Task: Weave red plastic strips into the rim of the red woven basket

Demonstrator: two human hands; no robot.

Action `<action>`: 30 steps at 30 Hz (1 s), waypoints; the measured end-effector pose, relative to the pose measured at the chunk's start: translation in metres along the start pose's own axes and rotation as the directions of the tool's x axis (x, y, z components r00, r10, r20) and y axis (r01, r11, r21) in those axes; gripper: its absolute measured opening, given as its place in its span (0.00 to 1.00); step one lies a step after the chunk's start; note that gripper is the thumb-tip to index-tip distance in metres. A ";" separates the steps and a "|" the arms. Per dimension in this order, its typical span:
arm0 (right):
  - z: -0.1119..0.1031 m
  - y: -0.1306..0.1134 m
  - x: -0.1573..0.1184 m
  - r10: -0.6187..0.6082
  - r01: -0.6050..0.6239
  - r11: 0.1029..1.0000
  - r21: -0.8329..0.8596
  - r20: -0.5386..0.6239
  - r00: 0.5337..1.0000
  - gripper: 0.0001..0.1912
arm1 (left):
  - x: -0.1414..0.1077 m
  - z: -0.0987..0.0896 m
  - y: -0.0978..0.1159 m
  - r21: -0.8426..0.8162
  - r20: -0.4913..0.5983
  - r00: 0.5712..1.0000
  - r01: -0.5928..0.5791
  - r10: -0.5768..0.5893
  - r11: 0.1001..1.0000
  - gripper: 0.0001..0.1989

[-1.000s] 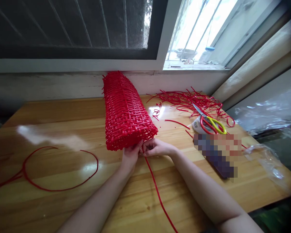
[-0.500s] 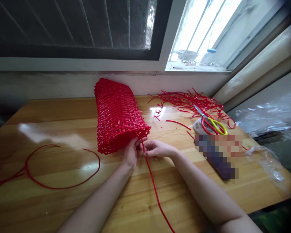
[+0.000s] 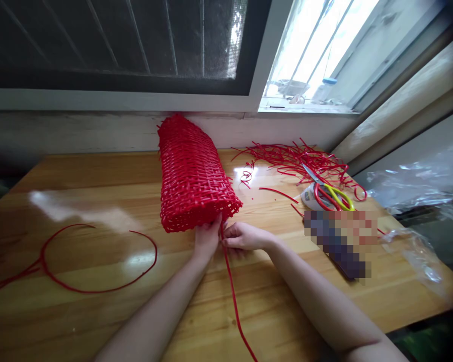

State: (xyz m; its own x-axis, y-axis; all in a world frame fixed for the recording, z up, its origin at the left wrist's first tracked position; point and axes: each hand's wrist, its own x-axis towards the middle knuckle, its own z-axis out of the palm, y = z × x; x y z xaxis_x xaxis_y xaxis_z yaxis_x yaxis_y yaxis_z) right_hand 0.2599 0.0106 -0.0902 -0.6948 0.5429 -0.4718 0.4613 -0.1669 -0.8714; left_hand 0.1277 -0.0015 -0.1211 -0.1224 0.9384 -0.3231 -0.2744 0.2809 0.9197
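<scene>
A red woven basket (image 3: 194,173) lies on its side, its opening toward me and its far end by the wall. My left hand (image 3: 208,237) is closed on the lower right of the basket's rim, its fingertips partly hidden by the basket. Just to the right, my right hand (image 3: 245,237) has its fingers bent together at a red plastic strand (image 3: 232,291). This strand hangs from the rim, passes between my hands and runs down toward me over the table.
On the wooden table (image 3: 109,322), a looped red strand (image 3: 98,291) lies at left. A heap of red strands (image 3: 302,158), scissors (image 3: 335,195), a white roll (image 3: 311,197) and a blurred dark object (image 3: 335,244) are at right. Clear plastic (image 3: 419,251) lies at the right edge.
The basket has shifted right and slightly away, its far end tipping up the wall. My left hand moved a little right with it. The strand's lower end has swung left.
</scene>
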 end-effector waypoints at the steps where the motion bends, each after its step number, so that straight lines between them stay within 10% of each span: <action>1: 0.001 0.000 -0.001 -0.002 0.002 1.000 0.016 0.005 1.000 0.09 | 0.000 0.000 -0.001 0.048 -0.001 0.999 -0.040 0.040 0.998 0.14; 5: -0.002 0.001 -0.007 -0.012 0.003 0.983 0.185 0.048 0.999 0.12 | -0.001 -0.001 0.000 0.136 -0.002 0.995 -0.097 0.098 0.986 0.15; 15: -0.007 0.006 -0.008 -0.069 0.036 0.937 0.347 0.083 0.994 0.19 | -0.001 -0.003 0.021 -0.261 0.338 0.921 0.291 -0.195 0.921 0.24; 24: -0.007 0.012 -0.005 -0.096 0.047 0.953 0.299 0.151 0.984 0.17 | -0.002 -0.002 0.011 0.084 0.050 0.996 0.063 -0.068 0.994 0.11; 30: -0.010 0.013 -0.011 -0.092 0.031 0.910 0.413 0.128 0.987 0.17 | 0.002 -0.006 0.003 0.092 0.083 0.994 0.063 -0.070 0.994 0.13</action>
State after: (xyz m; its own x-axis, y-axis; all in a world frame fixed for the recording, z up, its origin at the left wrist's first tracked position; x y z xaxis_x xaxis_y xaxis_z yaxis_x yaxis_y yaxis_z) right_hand 0.2789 0.0107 -0.0951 -0.7991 0.4458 -0.4033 0.1704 -0.4753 -0.8632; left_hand 0.1213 0.0004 -0.1208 -0.0235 0.9297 -0.3676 -0.1928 0.3565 0.9142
